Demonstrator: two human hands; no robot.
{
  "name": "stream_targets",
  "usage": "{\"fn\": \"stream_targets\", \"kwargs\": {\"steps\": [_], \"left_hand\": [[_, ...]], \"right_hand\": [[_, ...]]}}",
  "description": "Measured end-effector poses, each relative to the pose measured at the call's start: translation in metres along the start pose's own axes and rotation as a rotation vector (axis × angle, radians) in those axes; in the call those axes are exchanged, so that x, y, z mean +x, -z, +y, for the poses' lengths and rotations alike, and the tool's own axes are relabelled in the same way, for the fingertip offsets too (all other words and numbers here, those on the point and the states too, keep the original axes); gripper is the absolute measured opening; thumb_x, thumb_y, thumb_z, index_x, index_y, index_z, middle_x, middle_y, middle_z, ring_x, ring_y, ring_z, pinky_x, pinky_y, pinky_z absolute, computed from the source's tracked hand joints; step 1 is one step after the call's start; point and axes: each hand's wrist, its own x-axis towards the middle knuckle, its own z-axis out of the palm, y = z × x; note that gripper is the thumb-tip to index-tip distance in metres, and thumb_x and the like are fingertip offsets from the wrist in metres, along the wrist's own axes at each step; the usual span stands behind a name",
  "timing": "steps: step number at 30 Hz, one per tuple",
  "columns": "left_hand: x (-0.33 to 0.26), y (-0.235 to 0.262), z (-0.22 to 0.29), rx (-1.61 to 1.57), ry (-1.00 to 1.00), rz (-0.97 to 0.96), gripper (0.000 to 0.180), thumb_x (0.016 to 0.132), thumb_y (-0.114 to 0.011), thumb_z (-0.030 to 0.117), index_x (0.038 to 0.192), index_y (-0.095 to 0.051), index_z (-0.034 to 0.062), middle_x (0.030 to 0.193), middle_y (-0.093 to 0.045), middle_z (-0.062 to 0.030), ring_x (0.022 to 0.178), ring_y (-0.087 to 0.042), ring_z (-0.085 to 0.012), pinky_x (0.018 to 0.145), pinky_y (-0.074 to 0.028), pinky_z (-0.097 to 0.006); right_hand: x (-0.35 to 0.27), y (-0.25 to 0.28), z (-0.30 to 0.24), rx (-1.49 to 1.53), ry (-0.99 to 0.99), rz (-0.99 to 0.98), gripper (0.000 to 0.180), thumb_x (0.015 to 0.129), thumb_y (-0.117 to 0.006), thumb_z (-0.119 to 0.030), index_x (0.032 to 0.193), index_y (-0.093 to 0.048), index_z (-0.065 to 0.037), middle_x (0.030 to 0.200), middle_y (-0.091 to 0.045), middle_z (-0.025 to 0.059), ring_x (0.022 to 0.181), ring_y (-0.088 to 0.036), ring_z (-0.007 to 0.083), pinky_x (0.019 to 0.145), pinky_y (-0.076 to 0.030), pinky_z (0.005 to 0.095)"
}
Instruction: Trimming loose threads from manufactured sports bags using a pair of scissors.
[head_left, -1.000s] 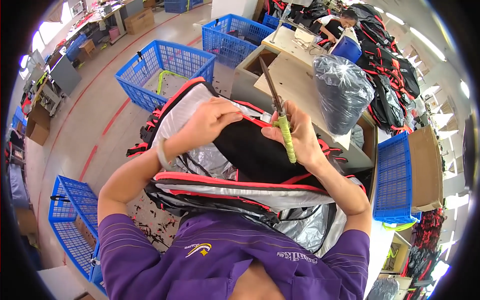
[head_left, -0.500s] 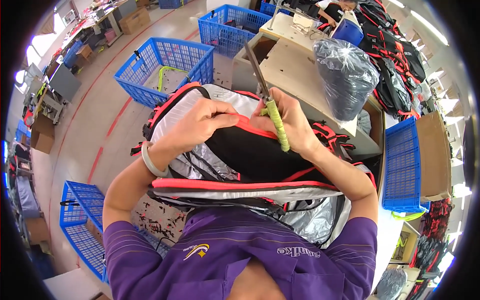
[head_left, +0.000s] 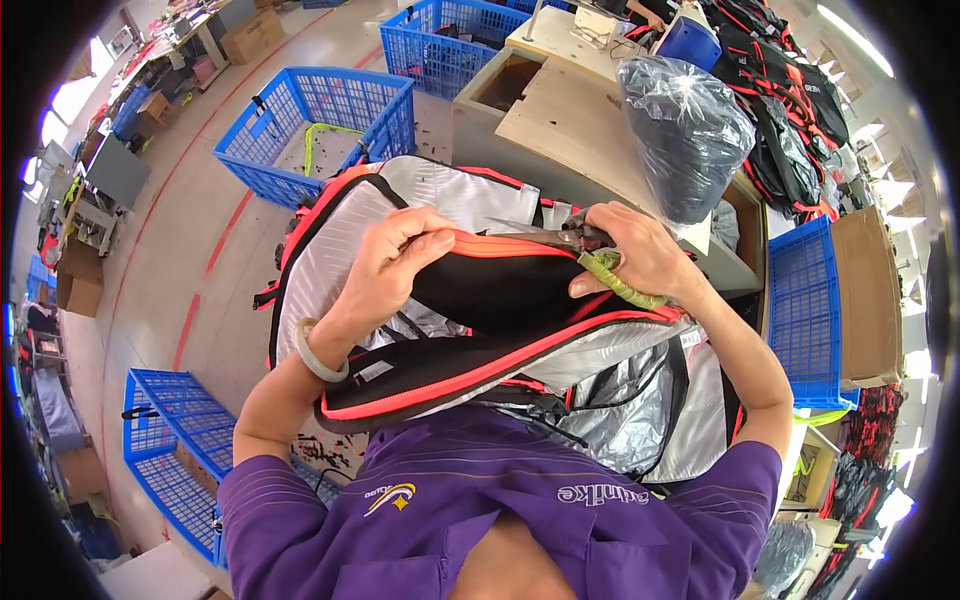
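A bag (head_left: 335, 235) in silver-grey and black, with neon red-orange zipper edging, lies opened in front of me. My left hand (head_left: 392, 265) is closed, pinching the far flap's red-orange edge (head_left: 490, 247) between thumb and fingers. In my right hand (head_left: 645, 255) is a pair of scissors (head_left: 612, 278), its handle wrapped in yellow-green tape. The dark blades lie along that edge and point left toward my left hand; whether they touch it I cannot tell. Nearer my body, the other zippered edge (head_left: 480, 378) curves across the black opening.
Blue plastic crates stand ahead (head_left: 315, 120), at lower left (head_left: 175, 450) and at right (head_left: 803, 310). A wooden-topped table (head_left: 570, 115) bears a plastic-wrapped dark bundle (head_left: 685, 140) just beyond my right hand. Black and red bags (head_left: 790, 120) are piled behind. Dark scraps litter the floor.
The scissors have swung from pointing away to lying leftward along the flap's edge. My right hand has moved right, my left slightly down and left. The nearer zippered edge now slants upward to the right.
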Motion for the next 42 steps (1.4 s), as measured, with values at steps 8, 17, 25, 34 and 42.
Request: {"fn": "stream_targets", "kwargs": {"steps": [8,17,25,34,42], "left_hand": [[0.001,-0.001,0.005,0.001,-0.008,-0.022,0.014,0.089,-0.06,0.01,0.086,-0.061,-0.0031,0.07,-0.048,-0.0006,0.068,-0.043,-0.0091,0.063,-0.034,-0.024],[0.001,0.001,0.001,-0.114,0.086,-0.043,0.013,0.091,-0.057,0.009,0.085,-0.061,-0.0027,0.071,-0.047,0.0021,0.066,-0.039,-0.0051,0.06,-0.03,-0.022],[0.001,0.0,0.003,-0.226,0.164,-0.035,0.012,0.09,-0.056,0.007,0.088,-0.063,-0.0022,0.076,-0.049,0.005,0.072,-0.041,-0.0035,0.065,-0.031,-0.02],[0.001,-0.002,0.004,-0.251,0.193,-0.027,0.013,0.091,-0.056,0.007,0.09,-0.063,-0.0032,0.077,-0.05,0.0047,0.072,-0.042,-0.0028,0.065,-0.032,-0.019],[0.002,-0.003,0.004,-0.256,0.204,-0.034,0.013,0.09,-0.055,0.006,0.09,-0.063,-0.0035,0.076,-0.05,0.005,0.071,-0.041,-0.0024,0.063,-0.031,-0.02]], "right_hand": [[0.013,0.005,-0.003,0.017,0.094,-0.071,0.061,0.059,-0.082,-0.048,0.083,-0.053,0.0,0.074,-0.052,0.0161,0.074,-0.053,0.0375,0.064,-0.042,0.0426],[0.006,-0.007,-0.004,0.04,0.099,0.018,0.059,0.06,-0.081,-0.051,0.07,-0.053,0.0,0.065,-0.056,0.0151,0.067,-0.057,0.0363,0.057,-0.043,0.043],[0.008,-0.011,-0.006,-0.067,0.116,0.103,0.064,0.059,-0.079,-0.056,0.079,-0.053,-0.001,0.075,-0.059,0.0138,0.071,-0.059,0.0355,0.06,-0.045,0.0432],[0.006,-0.006,-0.004,-0.057,0.058,0.029,0.067,0.06,-0.076,-0.061,0.082,-0.055,-0.001,0.077,-0.059,0.0138,0.076,-0.06,0.0344,0.063,-0.045,0.0433],[0.015,-0.008,-0.013,-0.056,0.123,0.112,0.063,0.056,-0.083,-0.05,0.078,-0.05,-0.001,0.072,-0.055,0.0128,0.071,-0.056,0.0357,0.06,-0.043,0.0431]]}}
